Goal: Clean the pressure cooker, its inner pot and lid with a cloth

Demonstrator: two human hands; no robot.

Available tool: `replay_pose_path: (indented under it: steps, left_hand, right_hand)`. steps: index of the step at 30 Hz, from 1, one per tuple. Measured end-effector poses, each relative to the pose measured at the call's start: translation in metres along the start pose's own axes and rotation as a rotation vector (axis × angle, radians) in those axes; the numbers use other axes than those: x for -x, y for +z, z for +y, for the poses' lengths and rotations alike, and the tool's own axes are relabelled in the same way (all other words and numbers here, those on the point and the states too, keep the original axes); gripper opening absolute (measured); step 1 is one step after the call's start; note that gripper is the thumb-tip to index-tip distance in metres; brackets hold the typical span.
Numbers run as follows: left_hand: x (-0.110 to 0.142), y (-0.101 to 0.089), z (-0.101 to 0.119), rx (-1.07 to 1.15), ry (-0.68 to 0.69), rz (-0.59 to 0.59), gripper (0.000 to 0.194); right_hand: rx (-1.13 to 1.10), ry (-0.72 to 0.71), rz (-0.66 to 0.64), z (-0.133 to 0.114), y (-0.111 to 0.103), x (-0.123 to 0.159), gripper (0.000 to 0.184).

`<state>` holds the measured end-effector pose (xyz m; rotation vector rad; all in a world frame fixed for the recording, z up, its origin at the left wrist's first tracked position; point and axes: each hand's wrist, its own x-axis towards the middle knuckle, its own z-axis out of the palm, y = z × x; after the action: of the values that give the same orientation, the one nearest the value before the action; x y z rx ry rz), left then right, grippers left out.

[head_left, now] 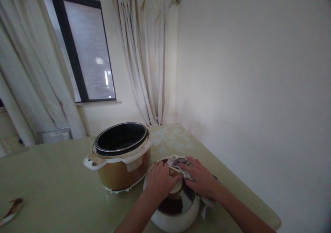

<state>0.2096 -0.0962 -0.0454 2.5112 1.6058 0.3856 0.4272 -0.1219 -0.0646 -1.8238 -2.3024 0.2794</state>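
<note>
Gleaming green table (64,184) beside pale wall (245,88).

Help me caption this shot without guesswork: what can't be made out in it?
All in the head view:
- Left palm and its contact: hidden by the back of the left hand.
- Cloth's print: blurred, partly covered by the right hand.
- Lid's underside: faces away.
- Black pot's near inner wall: behind its rim.
- Brown-and-white scrap: blurred, cut by the left edge.
</note>
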Motion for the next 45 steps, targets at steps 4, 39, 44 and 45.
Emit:
replay_pose_path:
  steps: [4,39,44,45]
  left_hand:
    - [0.004,0.001,0.000,0.014,0.016,0.009,0.056]
    - [0.001,0.009,-0.007,-0.013,0.123,-0.020,0.051]
    - [-0.006,0.003,-0.034,0.151,0.258,-0.133,0.061]
    - [-0.005,0.003,-0.033,0.160,0.260,-0.145,0.065]
  right_hand:
    - [0.032,-0.063,-0.041,0.002,0.007,0.037,0.086]
    - [-0.010,-0.291,-0.017,0.014,-0.039,-0.062,0.027]
    - [-0.093,-0.290,-0.101,0.043,-0.063,-0.048,0.034]
    - [-0.110,-0.285,-0.060,0.045,-0.067,-0.051,0.037]
